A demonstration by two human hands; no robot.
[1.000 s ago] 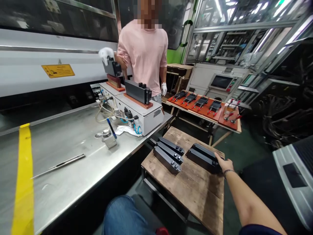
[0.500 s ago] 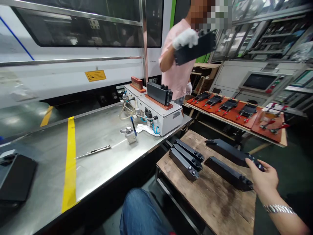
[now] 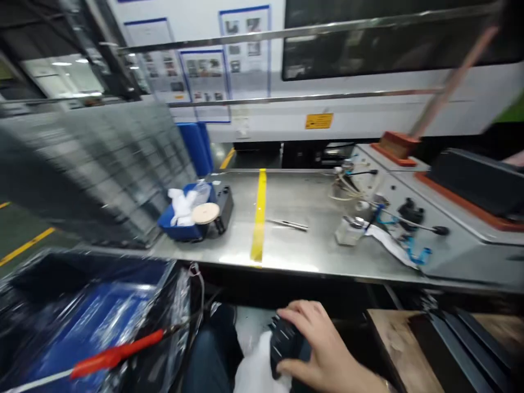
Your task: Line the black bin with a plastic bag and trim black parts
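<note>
My right hand (image 3: 323,344) is closed on the end of a black box-like part (image 3: 285,341), low in front of my lap. The fingers lie over its far end and the thumb presses its near side. White fabric (image 3: 260,368) touches the part from the left. Whether this is a glove on my left hand or a loose cloth I cannot make out, and no left fingers show. More black long parts (image 3: 466,349) lie on the wooden board (image 3: 401,344) at the lower right.
On the metal bench (image 3: 311,191) lie a pen-like tool (image 3: 289,224), a small jar (image 3: 347,232) and a blue bin (image 3: 180,232). A grey fixture box (image 3: 450,240) stands at right. A red-handled tool (image 3: 118,355) rests over a plastic-lined crate (image 3: 172,284) at left.
My view has swung left. The right hand has left the wooden board and come to my lap with a black part. The white fabric and the crate have come into view.
</note>
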